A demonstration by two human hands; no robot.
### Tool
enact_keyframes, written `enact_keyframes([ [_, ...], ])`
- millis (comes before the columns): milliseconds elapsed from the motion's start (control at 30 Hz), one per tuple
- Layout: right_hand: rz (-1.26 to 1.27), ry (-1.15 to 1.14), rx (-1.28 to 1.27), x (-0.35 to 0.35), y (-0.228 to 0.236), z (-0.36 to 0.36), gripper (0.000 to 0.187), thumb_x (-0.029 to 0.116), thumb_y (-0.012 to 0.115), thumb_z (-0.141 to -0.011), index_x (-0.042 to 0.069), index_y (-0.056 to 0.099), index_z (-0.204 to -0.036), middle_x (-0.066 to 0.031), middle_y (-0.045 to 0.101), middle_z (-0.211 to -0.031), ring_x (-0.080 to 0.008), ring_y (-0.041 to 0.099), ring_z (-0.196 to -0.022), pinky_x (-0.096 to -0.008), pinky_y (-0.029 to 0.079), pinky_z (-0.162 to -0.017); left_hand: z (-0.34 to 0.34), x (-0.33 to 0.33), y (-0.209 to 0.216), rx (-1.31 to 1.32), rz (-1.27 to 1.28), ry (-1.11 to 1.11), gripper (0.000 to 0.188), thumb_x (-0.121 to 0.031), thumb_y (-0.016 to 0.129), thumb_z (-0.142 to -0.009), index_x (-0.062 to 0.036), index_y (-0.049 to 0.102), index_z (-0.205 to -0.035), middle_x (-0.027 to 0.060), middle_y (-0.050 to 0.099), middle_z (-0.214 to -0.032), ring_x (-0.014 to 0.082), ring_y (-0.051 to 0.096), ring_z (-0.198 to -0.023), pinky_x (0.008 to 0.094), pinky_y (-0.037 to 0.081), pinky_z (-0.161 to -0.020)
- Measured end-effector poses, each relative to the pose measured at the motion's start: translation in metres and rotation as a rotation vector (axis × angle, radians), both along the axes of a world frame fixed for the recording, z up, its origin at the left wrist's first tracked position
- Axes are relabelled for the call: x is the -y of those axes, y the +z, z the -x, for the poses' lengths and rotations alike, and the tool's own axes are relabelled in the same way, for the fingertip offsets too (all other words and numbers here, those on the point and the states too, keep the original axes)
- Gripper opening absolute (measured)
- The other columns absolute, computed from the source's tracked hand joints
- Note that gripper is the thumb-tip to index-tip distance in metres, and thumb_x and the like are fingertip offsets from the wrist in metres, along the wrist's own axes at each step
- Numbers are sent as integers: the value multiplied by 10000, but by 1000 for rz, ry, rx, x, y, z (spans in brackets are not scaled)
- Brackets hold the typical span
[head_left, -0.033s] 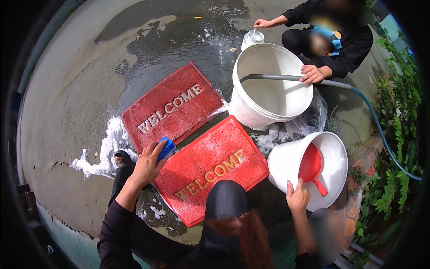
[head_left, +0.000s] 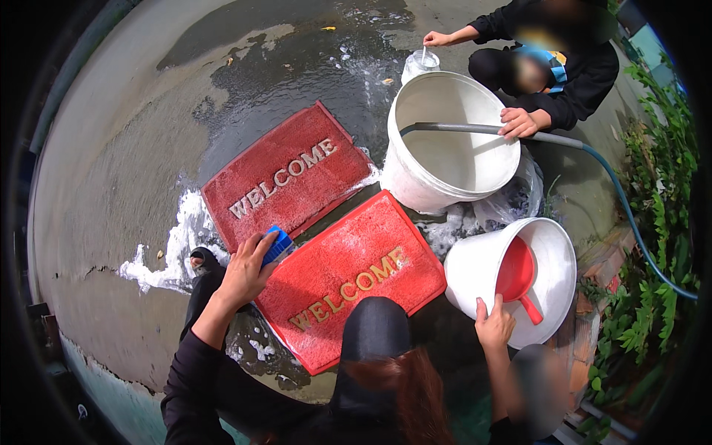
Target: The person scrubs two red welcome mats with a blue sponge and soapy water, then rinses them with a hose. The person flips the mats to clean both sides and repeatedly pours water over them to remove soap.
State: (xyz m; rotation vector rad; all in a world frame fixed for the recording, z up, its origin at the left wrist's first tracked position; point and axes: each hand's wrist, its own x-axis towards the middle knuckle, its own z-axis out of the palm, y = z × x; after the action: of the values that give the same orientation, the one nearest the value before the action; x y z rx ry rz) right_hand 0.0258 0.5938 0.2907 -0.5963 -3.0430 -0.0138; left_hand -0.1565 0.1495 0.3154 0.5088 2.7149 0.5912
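My left hand is closed round a blue scrubbing brush, held at the top left corner of the nearer red doormat. A second red doormat, darker and wet-looking, lies just beyond it. Raised lettering runs across both mats. On the right, my right hand grips the near side of a small white bucket that leans over with its mouth to the right. Inside that bucket rests a red dipper, its handle pointing down toward the rim.
A larger white bucket stands beyond the mats. Across it, a co-worker's hand steadies a grey-blue hose; their other hand holds a stick in a small white container. Foam covers wet concrete at left. Plants line the right.
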Motion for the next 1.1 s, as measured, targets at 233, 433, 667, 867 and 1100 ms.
enact_keyframes([
  [233, -4, 12, 4, -1, 1, -8, 345, 354, 578, -836, 23, 506, -899, -213, 551, -556, -420, 557, -525, -511, 415, -502, -14, 8, 8, 6, 27, 9, 583, -189, 552, -845, -103, 316, -1371, 224, 434, -1252, 393, 468, -1118, 453, 371, -952],
  [433, 6, 13, 16, 0, 1, -6, 340, 356, 563, -844, 26, 499, -900, -221, 560, -577, -427, 563, -549, -520, 416, -515, -20, 15, 9, 35, -81, 141, 620, -180, 536, -853, -81, 254, -1396, 246, 429, -1246, 403, 459, -1126, 459, 379, -937],
  [667, 18, 28, -21, -3, -3, -4, 366, 346, 564, -843, -4, 522, -942, -221, 563, -585, -417, 565, -545, -510, 419, -513, -24, 23, 5, -9, -19, 158, 700, -108, 555, -826, -110, 186, -1422, 256, 404, -1257, 420, 430, -1142, 462, 363, -965],
  [867, 16, 42, -10, -5, -4, -1, 375, 345, 567, -840, -9, 523, -958, -226, 567, -592, -412, 571, -553, -504, 425, -518, -29, 27, 2, -22, -85, 159, 696, -109, 553, -829, -114, 186, -1421, 263, 401, -1254, 418, 435, -1140, 458, 362, -969],
  [1100, 1, 7, 7, 0, -3, -1, 364, 353, 558, -845, 14, 520, -973, -223, 586, -615, -414, 584, -580, -506, 438, -538, -33, 29, 2, -38, -80, 126, 692, -114, 551, -831, -112, 188, -1420, 261, 409, -1243, 418, 440, -1134, 454, 364, -967],
])
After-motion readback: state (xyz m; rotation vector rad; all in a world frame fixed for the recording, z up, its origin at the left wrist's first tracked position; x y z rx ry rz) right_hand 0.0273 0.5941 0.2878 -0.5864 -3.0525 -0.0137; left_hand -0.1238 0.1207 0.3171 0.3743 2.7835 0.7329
